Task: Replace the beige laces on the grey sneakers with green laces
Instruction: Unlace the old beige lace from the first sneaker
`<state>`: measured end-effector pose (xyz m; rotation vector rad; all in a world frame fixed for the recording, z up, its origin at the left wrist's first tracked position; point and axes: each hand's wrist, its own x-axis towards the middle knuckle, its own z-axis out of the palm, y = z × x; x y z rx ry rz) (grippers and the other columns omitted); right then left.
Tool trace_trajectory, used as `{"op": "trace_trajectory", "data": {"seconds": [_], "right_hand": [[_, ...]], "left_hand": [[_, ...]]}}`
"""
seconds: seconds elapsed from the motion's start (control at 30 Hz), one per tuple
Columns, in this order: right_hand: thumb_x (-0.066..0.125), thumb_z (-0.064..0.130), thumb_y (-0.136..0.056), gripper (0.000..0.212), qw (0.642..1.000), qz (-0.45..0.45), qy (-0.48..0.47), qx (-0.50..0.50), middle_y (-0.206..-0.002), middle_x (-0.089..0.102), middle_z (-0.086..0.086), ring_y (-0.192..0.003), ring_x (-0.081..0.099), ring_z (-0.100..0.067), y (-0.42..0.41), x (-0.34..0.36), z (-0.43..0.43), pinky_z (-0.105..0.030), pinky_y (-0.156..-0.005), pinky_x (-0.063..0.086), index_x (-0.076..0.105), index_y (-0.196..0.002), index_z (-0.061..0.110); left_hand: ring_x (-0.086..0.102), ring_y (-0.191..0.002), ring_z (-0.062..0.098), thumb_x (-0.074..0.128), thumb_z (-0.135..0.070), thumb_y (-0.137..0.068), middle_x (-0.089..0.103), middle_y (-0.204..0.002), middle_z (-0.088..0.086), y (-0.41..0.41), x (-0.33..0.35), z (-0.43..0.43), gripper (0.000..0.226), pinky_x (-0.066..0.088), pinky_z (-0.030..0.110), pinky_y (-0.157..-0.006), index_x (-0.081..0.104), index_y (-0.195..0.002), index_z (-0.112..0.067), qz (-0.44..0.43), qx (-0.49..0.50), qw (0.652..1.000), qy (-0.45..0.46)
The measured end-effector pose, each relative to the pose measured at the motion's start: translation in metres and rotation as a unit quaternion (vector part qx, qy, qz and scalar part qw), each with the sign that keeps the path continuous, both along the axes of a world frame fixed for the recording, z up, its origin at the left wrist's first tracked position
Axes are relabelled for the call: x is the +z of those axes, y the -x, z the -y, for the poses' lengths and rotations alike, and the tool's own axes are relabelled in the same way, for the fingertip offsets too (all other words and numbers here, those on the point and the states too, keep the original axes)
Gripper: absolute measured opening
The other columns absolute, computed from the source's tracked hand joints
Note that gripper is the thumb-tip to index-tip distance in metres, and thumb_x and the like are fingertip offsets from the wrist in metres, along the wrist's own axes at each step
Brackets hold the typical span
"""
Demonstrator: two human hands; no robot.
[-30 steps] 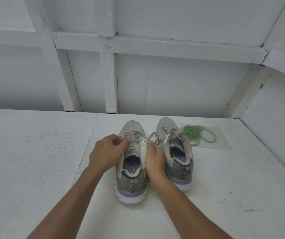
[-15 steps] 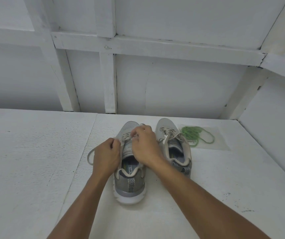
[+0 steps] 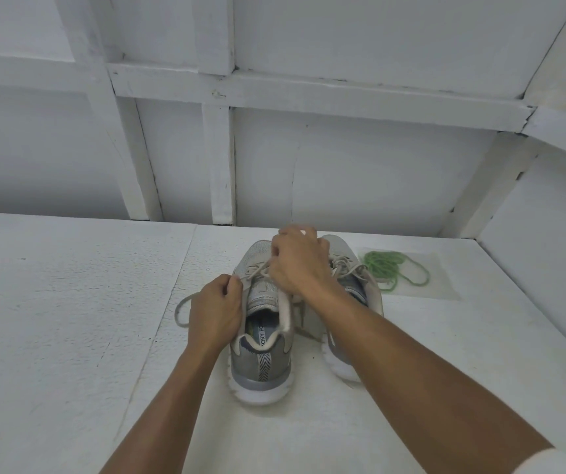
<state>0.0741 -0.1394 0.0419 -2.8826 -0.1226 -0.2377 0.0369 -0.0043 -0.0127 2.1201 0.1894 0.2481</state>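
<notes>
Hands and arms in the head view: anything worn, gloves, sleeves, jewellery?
No gloves on the left hand or right hand, and no rings, watch or bracelet visible. Both forearms are uncovered; a white sleeve shows only on the right arm, at the frame's bottom right corner.

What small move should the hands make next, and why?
Probably the right hand should draw the beige lace out of the upper eyelets of the left sneaker while the left hand holds its loose end: that lace is threaded, and the green laces lie untouched.

Dim, flat, cool light — soft shadows, wide-angle bowing.
</notes>
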Motion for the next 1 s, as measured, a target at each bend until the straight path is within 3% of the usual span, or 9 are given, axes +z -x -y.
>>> {"op": "trace_trajectory", "data": {"seconds": [0.1,0.27,0.4,0.57,0.7,0.77,0.87,0.93,1.0], "right_hand": [[0.05,0.011,-0.081,0.024,0.998,0.011,-0.007,-0.061,-0.117,0.054,-0.005,-0.117,0.041,-0.031,-0.004,0.011,0.01,-0.043,-0.093,0.035,0.065,-0.1,0.012],[0.054,0.017,-0.085,0.043,0.998,-0.049,-0.044,0.019,-0.146,0.039,-0.003,-0.134,0.03,-0.03,-0.004,0.002,0.003,-0.045,-0.106,0.029,0.054,-0.128,0.02],[0.059,0.026,-0.089,0.021,0.991,-0.1,0.004,0.093,-0.148,0.04,0.005,-0.145,0.012,-0.026,-0.003,-0.007,-0.007,-0.045,-0.11,0.019,0.067,-0.108,0.025],[0.062,0.025,-0.087,0.009,0.998,-0.021,-0.012,0.05,-0.11,0.064,0.006,-0.12,0.045,-0.026,-0.008,0.0,-0.001,-0.038,-0.092,0.035,0.071,-0.085,0.025],[0.055,0.015,-0.089,0.013,0.992,0.094,-0.052,-0.06,-0.1,0.064,-0.002,-0.099,0.056,-0.03,-0.02,0.017,0.02,-0.035,-0.08,0.042,0.068,-0.089,0.017],[0.051,0.014,-0.09,0.019,0.991,0.084,-0.07,-0.073,-0.114,0.06,-0.004,-0.107,0.051,-0.03,-0.02,0.017,0.021,-0.038,-0.085,0.041,0.064,-0.104,0.016],[0.053,0.02,-0.089,0.041,0.997,-0.016,-0.072,0.005,-0.142,0.042,-0.001,-0.134,0.032,-0.029,-0.01,0.005,0.003,-0.046,-0.107,0.03,0.051,-0.13,0.02],[0.056,0.025,-0.088,0.037,0.994,-0.083,-0.035,0.058,-0.152,0.032,0.003,-0.145,0.011,-0.027,-0.001,-0.006,-0.011,-0.051,-0.114,0.014,0.056,-0.126,0.025],[0.058,0.022,-0.088,0.02,0.994,-0.089,0.006,0.07,-0.145,0.041,0.005,-0.147,0.007,-0.027,0.001,-0.014,-0.015,-0.051,-0.113,0.012,0.065,-0.107,0.025]], "left_hand": [[0.049,-0.068,0.022,0.04,-0.028,-0.098,0.063,-0.077,0.015,0.001,-0.001,0.0,0.039,0.034,0.026,-0.057,0.061,-0.083,0.002,-0.003,0.006,1.0,-0.012],[0.048,-0.066,0.018,0.04,-0.027,-0.098,0.063,-0.077,0.013,0.001,0.0,0.001,0.038,0.034,0.025,-0.057,0.061,-0.083,0.001,0.004,0.01,1.0,-0.017],[0.052,-0.07,0.026,0.04,-0.026,-0.097,0.061,-0.072,0.013,0.0,-0.001,0.001,0.038,0.036,0.028,-0.058,0.059,-0.078,0.0,0.007,0.01,1.0,-0.009],[0.052,-0.068,0.021,0.04,-0.028,-0.098,0.062,-0.072,0.011,0.0,-0.001,0.001,0.038,0.035,0.027,-0.058,0.06,-0.079,-0.002,0.009,0.012,1.0,-0.02],[0.057,-0.076,0.026,0.041,-0.03,-0.097,0.063,-0.071,0.009,0.0,-0.003,0.0,0.038,0.04,0.03,-0.061,0.062,-0.08,-0.004,0.008,0.006,1.0,-0.006],[0.057,-0.076,0.026,0.041,-0.03,-0.097,0.063,-0.072,0.009,0.0,-0.003,0.0,0.038,0.041,0.031,-0.062,0.063,-0.08,-0.004,0.006,0.006,1.0,-0.003],[0.057,-0.074,0.026,0.041,-0.03,-0.096,0.062,-0.07,0.008,0.001,-0.003,0.001,0.038,0.041,0.032,-0.062,0.061,-0.077,-0.005,0.007,0.009,1.0,-0.002],[0.055,-0.072,0.026,0.04,-0.029,-0.096,0.06,-0.067,0.007,0.0,-0.004,0.001,0.037,0.039,0.032,-0.061,0.059,-0.073,-0.006,0.01,0.01,1.0,-0.001],[0.053,-0.07,0.025,0.04,-0.028,-0.096,0.059,-0.066,0.007,0.001,-0.003,0.001,0.037,0.038,0.032,-0.059,0.057,-0.072,-0.005,0.01,0.011,1.0,-0.004]]}}
